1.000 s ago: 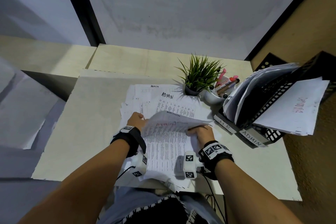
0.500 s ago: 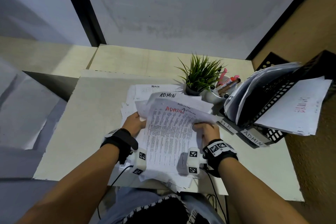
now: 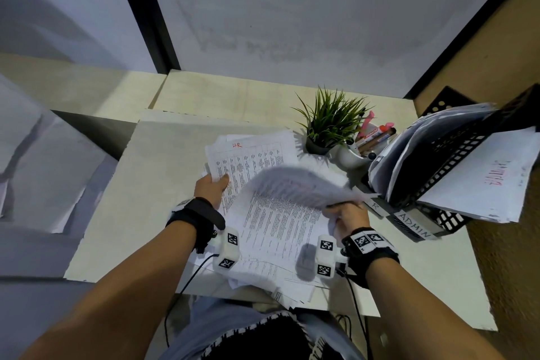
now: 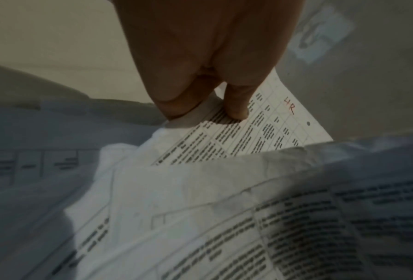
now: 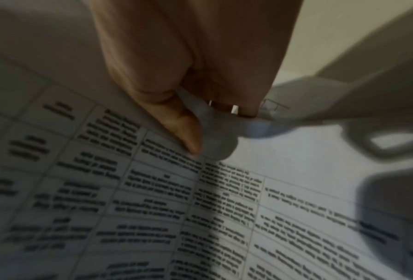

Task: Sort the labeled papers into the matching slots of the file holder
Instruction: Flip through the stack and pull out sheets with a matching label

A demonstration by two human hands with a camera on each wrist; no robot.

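A loose pile of printed papers [image 3: 274,231] lies on the desk in front of me. My left hand [image 3: 211,185] pinches the left edge of a sheet marked HR in red [image 3: 251,155], thumb on top; the left wrist view shows the same HR sheet [image 4: 267,121] under the thumb. My right hand [image 3: 347,215] grips a blurred, curling sheet [image 3: 295,184] by its right edge, lifted off the pile; the right wrist view shows the thumb [image 5: 184,130] on printed paper [image 5: 200,208]. The black mesh file holder [image 3: 455,161], slots labeled HR and ADMIN, stands at the right, holding papers.
A small potted plant [image 3: 330,126] and a white cup of pens [image 3: 368,143] stand behind the pile, beside the file holder. A brown wall [image 3: 502,272] borders the desk on the right. Bare desk surface [image 3: 140,199] lies to the left.
The ADMIN sheet that lay on top has been pulled rightward and up by my right hand, now blurred. An HR sheet is uncovered beneath, held by my left hand, which moved slightly forward.
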